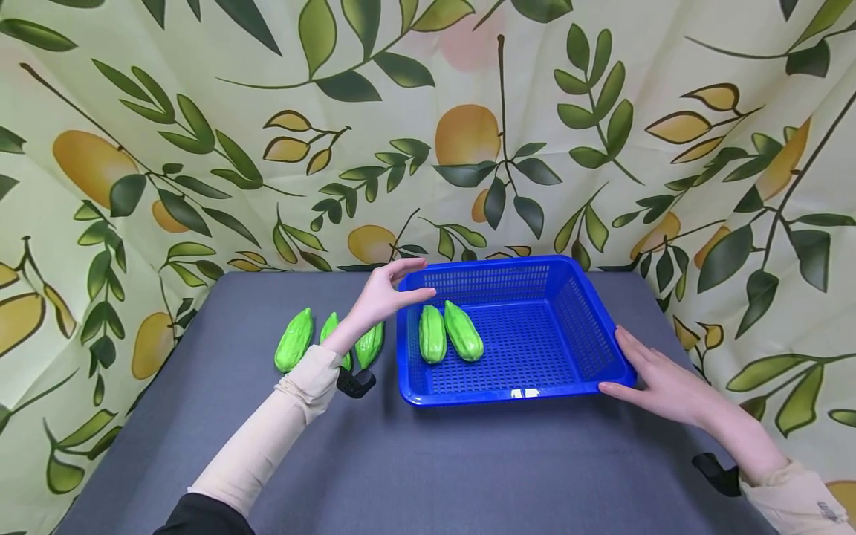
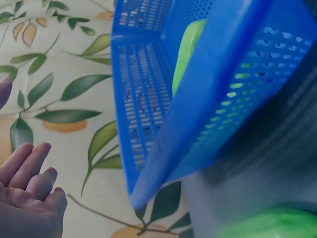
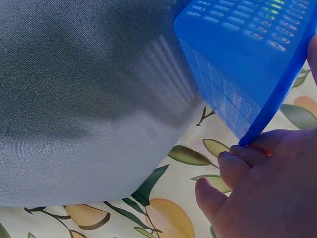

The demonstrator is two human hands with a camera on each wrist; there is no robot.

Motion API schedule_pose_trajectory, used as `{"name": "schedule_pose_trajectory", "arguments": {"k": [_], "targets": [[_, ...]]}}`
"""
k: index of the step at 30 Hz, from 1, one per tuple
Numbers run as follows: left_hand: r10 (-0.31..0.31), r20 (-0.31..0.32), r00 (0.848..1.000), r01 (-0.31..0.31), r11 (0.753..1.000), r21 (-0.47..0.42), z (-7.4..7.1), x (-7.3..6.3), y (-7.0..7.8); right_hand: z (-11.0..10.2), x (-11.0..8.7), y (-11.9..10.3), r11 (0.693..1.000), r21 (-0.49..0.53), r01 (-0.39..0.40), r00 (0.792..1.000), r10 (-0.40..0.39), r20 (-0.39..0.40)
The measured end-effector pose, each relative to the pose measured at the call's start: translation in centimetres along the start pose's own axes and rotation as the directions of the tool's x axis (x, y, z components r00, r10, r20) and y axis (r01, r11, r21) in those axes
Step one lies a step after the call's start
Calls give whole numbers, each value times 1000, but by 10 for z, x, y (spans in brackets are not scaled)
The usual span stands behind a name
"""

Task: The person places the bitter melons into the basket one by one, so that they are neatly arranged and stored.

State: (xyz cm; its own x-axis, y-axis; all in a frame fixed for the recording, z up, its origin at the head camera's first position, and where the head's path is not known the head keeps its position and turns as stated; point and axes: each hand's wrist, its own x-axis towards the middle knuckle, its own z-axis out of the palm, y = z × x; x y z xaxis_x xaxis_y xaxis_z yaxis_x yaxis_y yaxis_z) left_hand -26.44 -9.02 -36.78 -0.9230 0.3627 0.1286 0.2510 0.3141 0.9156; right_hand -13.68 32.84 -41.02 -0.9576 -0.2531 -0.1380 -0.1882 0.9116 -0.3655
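Observation:
A blue plastic basket point(image 1: 508, 394) with slotted walls stands on the table. Two bright green, ridged gourds, a straight one point(image 1: 432, 334) and a slanted one point(image 1: 464, 332), lie inside at its left. My left hand point(image 1: 384, 292) hovers by the basket's back left corner, thumb and fingers apart, nothing between them. Below that forearm, outside the basket, are three more gourds: one at the left point(image 1: 294, 340), one partly hidden by the wrist point(image 1: 329, 325), and one beside the basket point(image 1: 369, 346). My right hand point(image 1: 669, 383) holds the front right corner, thumb at the front rim, fingers along the right side.
The grey tabletop point(image 1: 428, 468) reaches back to a hanging cloth point(image 1: 401, 186) printed with leaves and fruit. The same cloth flanks both sides. A black strap point(image 1: 357, 381) is on the left wrist, another point(image 1: 717, 474) on the right.

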Motion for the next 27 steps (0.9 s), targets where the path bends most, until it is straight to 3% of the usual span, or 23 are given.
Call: {"name": "schedule_pose_trajectory", "arguments": {"k": [9, 27], "targets": [[-25, -93, 995, 22, 999, -33, -24, -24, -8, 0, 0, 0, 1000, 5, 0, 1000, 0, 1], [-60, -129, 990, 48, 994, -98, -41, -47, -17, 3, -2, 2, 1000, 27, 4, 1000, -4, -3]]}}
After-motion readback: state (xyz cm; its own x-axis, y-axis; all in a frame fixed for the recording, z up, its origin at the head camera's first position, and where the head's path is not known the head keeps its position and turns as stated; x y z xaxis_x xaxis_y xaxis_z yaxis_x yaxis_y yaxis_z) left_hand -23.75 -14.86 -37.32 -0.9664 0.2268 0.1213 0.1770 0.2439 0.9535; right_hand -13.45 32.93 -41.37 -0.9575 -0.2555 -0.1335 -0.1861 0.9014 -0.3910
